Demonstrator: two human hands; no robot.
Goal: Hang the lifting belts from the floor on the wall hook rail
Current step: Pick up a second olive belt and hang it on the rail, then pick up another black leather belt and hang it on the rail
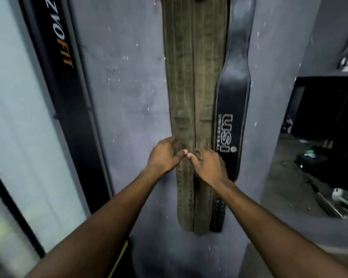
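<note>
Two brown belts [186, 109] hang side by side down a grey wall [129, 87], with a black belt [232, 109] just to their right. The left hand [164, 157] and right hand [208, 165] rest against the brown belts, fingers curled, thumbs nearly touching. Whether either hand pinches a belt cannot be told.

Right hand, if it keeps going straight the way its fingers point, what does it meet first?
The right hand points at the brown belt hanging on the wall, and its fingers look already on it or nearly so; depth is unclear.
</note>
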